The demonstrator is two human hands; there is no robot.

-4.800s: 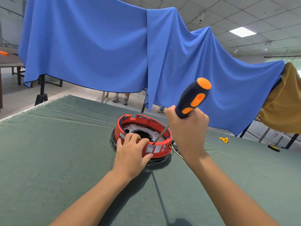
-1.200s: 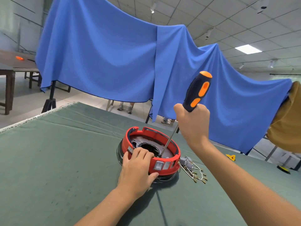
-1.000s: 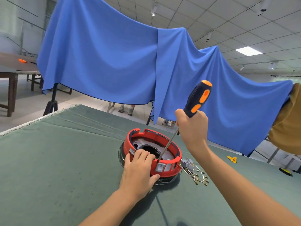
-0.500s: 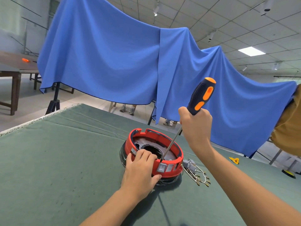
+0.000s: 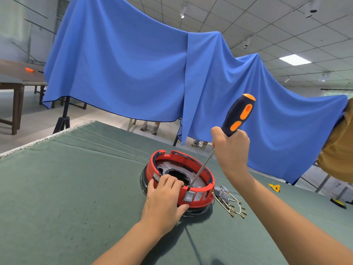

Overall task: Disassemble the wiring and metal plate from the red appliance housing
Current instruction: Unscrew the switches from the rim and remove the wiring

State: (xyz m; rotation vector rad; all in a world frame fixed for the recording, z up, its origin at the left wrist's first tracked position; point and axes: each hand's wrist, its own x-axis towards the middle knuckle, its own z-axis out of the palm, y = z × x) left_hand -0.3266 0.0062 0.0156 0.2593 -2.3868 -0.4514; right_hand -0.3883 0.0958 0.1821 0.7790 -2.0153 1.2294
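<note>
The round red appliance housing (image 5: pixel 207 174) lies on the green table cloth (image 5: pixel 72 184), with a grey metal plate (image 5: pixel 198 181) inside it. My left hand (image 5: pixel 164 199) grips the near rim, fingers curled over it. My right hand (image 5: pixel 230 148) holds the black-and-orange screwdriver (image 5: pixel 237 115) by the handle; its shaft slants down and the tip sits inside the near rim, just above a grey switch (image 5: pixel 189 196). A loose wiring bundle with grey connectors (image 5: pixel 229 202) lies on the cloth right of the housing.
A blue cloth (image 5: pixel 143 73) hangs behind the table, with people's feet visible under it. A yellow piece (image 5: pixel 274 187) and a black-and-yellow disc (image 5: pixel 338 201) lie at the far right. A wooden table (image 5: pixel 17 81) stands at the far left.
Compared with 4.8 s ago the wiring bundle now lies on the cloth right of the housing. Over the last second both hands and the screwdriver kept their hold; only the view shifted slightly.
</note>
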